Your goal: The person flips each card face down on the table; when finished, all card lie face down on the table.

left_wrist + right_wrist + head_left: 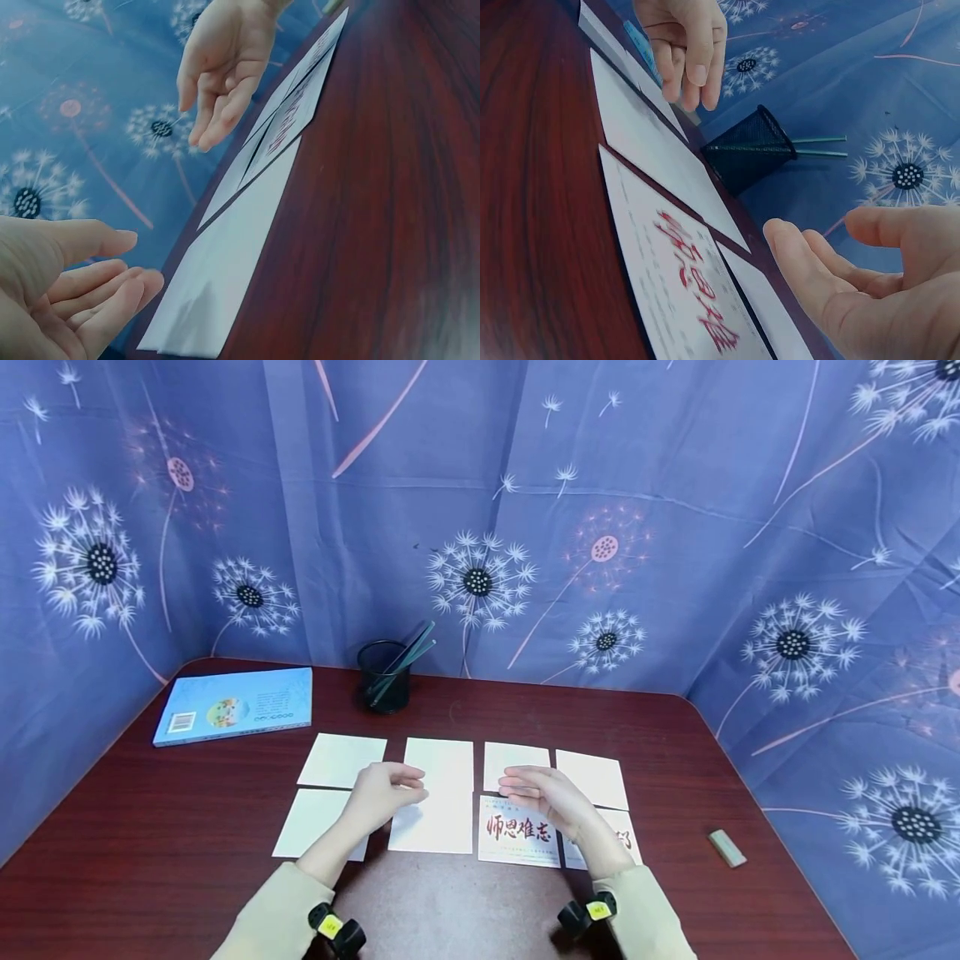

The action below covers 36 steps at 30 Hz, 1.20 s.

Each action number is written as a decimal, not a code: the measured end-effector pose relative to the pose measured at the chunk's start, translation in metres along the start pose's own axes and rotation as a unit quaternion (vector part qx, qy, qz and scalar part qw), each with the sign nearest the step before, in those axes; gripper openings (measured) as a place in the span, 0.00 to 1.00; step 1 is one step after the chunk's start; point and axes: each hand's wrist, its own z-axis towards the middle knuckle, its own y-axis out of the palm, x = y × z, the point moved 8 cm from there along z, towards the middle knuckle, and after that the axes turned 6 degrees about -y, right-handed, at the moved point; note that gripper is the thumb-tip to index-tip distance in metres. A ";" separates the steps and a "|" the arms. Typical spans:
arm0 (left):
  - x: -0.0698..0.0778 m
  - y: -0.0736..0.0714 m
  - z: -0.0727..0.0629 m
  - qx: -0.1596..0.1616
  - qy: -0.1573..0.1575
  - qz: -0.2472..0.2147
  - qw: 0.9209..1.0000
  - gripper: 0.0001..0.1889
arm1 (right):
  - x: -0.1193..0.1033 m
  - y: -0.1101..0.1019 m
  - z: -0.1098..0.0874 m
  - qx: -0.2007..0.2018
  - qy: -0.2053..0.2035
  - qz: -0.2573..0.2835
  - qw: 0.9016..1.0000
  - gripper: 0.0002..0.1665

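Note:
Several white cards lie in two rows on the dark red table. My left hand (382, 795) hovers over the left-hand cards, beside a plain white card (432, 831), its fingers loosely bent and holding nothing. My right hand (551, 797) hangs above a card printed with red characters (517, 842), also holding nothing. That card shows large red writing in the right wrist view. A second printed card (624, 839) is partly covered by my right wrist. Blank cards fill the back row, among them the back right card (592, 778). In the left wrist view the right hand (232, 67) has relaxed fingers.
A blue book (236, 706) lies at the back left of the table (150, 827). Near the back edge stands a black mesh pen holder (384, 681) with green pencils in it. An eraser (727, 848) lies on the right. A blue dandelion curtain (360, 543) surrounds the table.

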 end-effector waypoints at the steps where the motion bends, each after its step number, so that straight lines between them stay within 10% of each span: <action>1: 0.002 0.005 0.001 -0.003 0.002 -0.004 1.000 0.14 | 0.001 -0.003 -0.001 0.001 0.000 -0.006 1.000 0.31; 18: 0.033 0.085 0.008 -0.128 0.032 -0.039 0.990 0.23 | 0.005 -0.064 -0.026 0.007 0.021 -0.031 0.999 0.31; 36: 0.037 0.090 0.003 -0.128 0.006 -0.010 0.992 0.20 | 0.012 -0.070 -0.040 -0.005 0.043 -0.030 0.999 0.28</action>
